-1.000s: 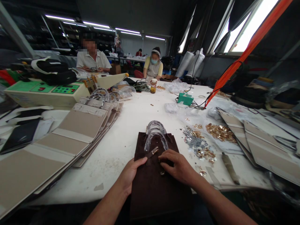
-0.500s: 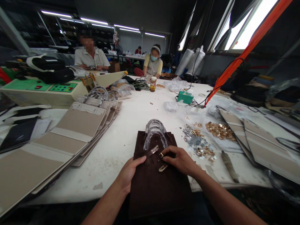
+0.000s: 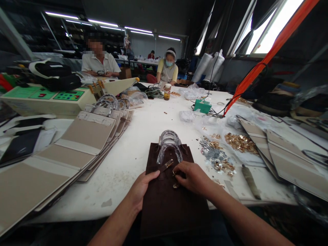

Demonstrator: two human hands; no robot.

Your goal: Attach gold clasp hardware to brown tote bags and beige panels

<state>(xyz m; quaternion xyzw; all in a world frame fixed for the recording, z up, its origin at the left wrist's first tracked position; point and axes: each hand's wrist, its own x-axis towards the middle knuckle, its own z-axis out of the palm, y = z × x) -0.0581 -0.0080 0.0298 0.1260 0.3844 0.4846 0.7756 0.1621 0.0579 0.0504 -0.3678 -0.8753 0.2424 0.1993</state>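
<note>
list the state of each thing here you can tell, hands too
bag: partly over the table edge
left hand: gripping the bag's side
right hand: pinching a gold piece
handles: wrapped in clear plastic
left panels: stacked, overlapping
jar: upright
gold pile: loose, heaped
ceiling lights: lit

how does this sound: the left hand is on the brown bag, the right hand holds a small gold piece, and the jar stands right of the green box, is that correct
Not quite: the head view shows the jar left, not right, of the green box. The rest stands: the left hand is on the brown bag, and the right hand holds a small gold piece.
</note>
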